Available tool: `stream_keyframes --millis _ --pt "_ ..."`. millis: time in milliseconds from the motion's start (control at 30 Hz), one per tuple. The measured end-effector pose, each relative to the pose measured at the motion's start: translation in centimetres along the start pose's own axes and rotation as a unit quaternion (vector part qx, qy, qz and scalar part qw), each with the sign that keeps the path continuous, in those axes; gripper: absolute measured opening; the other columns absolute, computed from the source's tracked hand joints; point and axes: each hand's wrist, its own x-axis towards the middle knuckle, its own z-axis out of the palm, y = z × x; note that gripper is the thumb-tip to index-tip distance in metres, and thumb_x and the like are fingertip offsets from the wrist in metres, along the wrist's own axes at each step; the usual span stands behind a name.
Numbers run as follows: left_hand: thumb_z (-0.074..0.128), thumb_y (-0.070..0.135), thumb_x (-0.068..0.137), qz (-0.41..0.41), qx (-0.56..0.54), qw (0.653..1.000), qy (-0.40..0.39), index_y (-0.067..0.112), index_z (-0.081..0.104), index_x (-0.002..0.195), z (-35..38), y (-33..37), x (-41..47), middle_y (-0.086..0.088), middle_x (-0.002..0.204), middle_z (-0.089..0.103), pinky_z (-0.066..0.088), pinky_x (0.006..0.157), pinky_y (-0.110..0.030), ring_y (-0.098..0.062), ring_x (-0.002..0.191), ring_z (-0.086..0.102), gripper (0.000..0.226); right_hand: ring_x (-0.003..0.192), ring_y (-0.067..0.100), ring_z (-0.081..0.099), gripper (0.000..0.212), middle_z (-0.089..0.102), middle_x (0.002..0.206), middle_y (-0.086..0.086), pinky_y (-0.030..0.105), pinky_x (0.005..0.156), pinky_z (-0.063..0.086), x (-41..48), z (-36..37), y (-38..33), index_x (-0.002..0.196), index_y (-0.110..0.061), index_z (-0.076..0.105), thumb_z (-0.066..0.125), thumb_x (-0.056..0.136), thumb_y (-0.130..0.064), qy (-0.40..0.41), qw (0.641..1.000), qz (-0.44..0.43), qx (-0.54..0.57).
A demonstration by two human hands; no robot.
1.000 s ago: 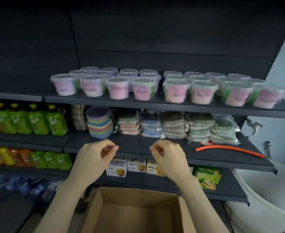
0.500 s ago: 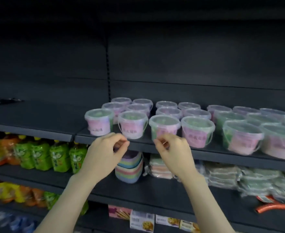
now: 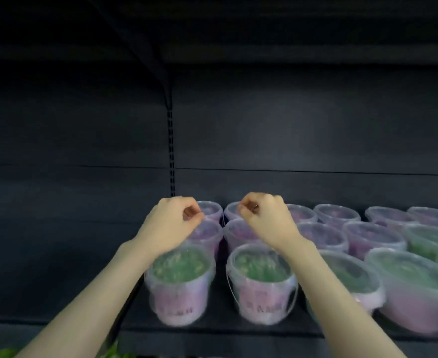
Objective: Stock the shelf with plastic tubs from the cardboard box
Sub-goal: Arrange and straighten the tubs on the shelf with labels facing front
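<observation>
Left grip (image 3: pixel 171 223) and right grip (image 3: pixel 267 220), fists over tubs (image 3: pixel 263 293)

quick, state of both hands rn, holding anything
left hand: closed, fingers curled, nothing visible in it
right hand: closed, fingers curled, nothing visible in it

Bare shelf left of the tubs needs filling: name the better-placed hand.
Left, probably: the left hand is over the leftmost tub column, beside the bare stretch; the right hand is one column farther.
</observation>
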Motion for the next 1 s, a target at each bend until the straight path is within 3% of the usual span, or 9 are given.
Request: stream_keyframes --millis 200,333,433,500,600,667,800,1000 --pt "0.067 0.037 0.082 -0.017 -0.017 0.989 -0.149 0.022 0.066 0.092 3.0 -6.3 10.0 0.001 0.102 0.066 0.05 0.088 -0.038 -0.015 0.095 0.06 0.019 0.088 0.029 0.062 0.014 0.068 0.096 0.007 0.041 0.082 0.052 7.6 4.0 2.5 0.089 -0.018 0.067 0.059 0.082 -0.027 -0.105 0.988 0.101 -0.044" --pt "0.069 0.046 0.078 -0.02 -0.028 0.974 -0.223 0.027 0.063 0.097 5.6 -8.4 13.3 0.0 0.115 0.062 0.044 0.088 -0.029 -0.015 0.105 0.056 0.028 0.092 0.024 0.06 0.017 0.065 0.104 0.006 0.033 0.08 0.05 10.6 5.2 4.9 0.094 -0.02 0.066 0.062 0.082 -0.032 -0.154 0.975 0.122 -0.1" --pt "0.067 0.056 0.074 -0.017 -0.03 0.965 -0.261 0.028 0.061 0.111 7.0 -9.5 14.1 0.004 0.123 0.058 0.04 0.089 -0.025 -0.012 0.112 0.052 0.047 0.091 0.018 0.055 0.034 0.059 0.11 0.002 0.025 0.068 0.045 12.0 5.3 6.2 0.108 -0.022 0.063 0.065 0.079 -0.042 -0.214 0.959 0.144 -0.114" --pt "0.066 0.063 0.07 -0.015 -0.028 0.959 -0.28 0.029 0.059 0.117 7.6 -10.1 14.1 0.006 0.125 0.057 0.04 0.09 -0.023 -0.01 0.11 0.052 0.058 0.105 0.018 0.052 0.05 0.053 0.126 0.001 0.026 0.08 0.042 12.8 5.5 6.8 0.121 -0.026 0.056 0.067 0.076 -0.048 -0.266 0.943 0.159 -0.12" --pt "0.056 0.078 0.059 -0.015 0.029 0.956 -0.292 0.033 0.057 0.121 7.9 -10.4 14.2 0.005 0.131 0.054 0.038 0.102 -0.035 -0.016 0.12 0.048 0.077 0.127 0.018 0.042 0.065 0.041 0.143 -0.004 0.028 0.096 0.034 13.5 5.7 7.6 0.132 -0.029 0.048 0.068 0.074 -0.051 -0.321 0.923 0.172 -0.127" --pt "0.051 0.081 0.06 -0.01 0.074 0.957 -0.281 0.038 0.056 0.12 8.1 -10.4 14.4 0.004 0.134 0.05 0.033 0.105 -0.04 -0.021 0.126 0.041 0.074 0.131 0.017 0.038 0.068 0.038 0.146 -0.005 0.029 0.102 0.032 13.7 5.8 8.1 0.133 -0.029 0.047 0.069 0.073 -0.053 -0.335 0.917 0.178 -0.126" --pt "0.052 0.08 0.066 -0.016 0.119 0.959 -0.257 0.044 0.056 0.113 8.5 -9.8 14.6 0.003 0.126 0.047 0.029 0.094 -0.038 -0.025 0.124 0.035 0.059 0.127 0.018 0.042 0.074 0.045 0.14 -0.004 0.027 0.096 0.033 13.8 6.0 8.6 0.128 -0.028 0.052 0.066 0.067 -0.068 -0.317 0.92 0.175 -0.149" --pt "0.054 0.075 0.07 -0.052 0.051 0.962 -0.262 0.043 0.058 0.115 8.6 -10.1 14.4 0.002 0.136 0.042 0.023 0.109 -0.045 -0.025 0.133 0.025 0.055 0.12 0.021 0.047 0.081 0.049 0.134 0.0 0.03 0.091 0.039 13.9 6.2 9.0 0.125 -0.025 0.053 0.057 0.064 -0.078 -0.314 0.918 0.157 -0.182"
